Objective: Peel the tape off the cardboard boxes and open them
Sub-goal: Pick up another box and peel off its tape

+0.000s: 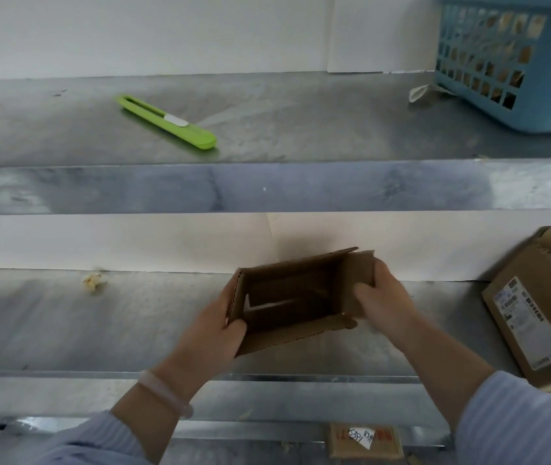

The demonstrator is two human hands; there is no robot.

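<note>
A small brown cardboard box [294,297] is held above the lower metal shelf, open side facing me, its inside dark and empty. My left hand [213,327] grips its left wall, thumb on the near edge. My right hand [381,297] grips the right end flap, fingers curled round it. A crumpled wad of peeled tape [92,282] lies on the shelf to the left. A larger cardboard box [535,313] with a shipping label lies tilted at the right edge.
A green utility knife [166,121] lies on the upper metal shelf [300,186]. A blue plastic basket [515,58] with cardboard scraps stands at the far right, a tape scrap [418,92] beside it. A flat cardboard piece [364,441] with a white sticker lies below.
</note>
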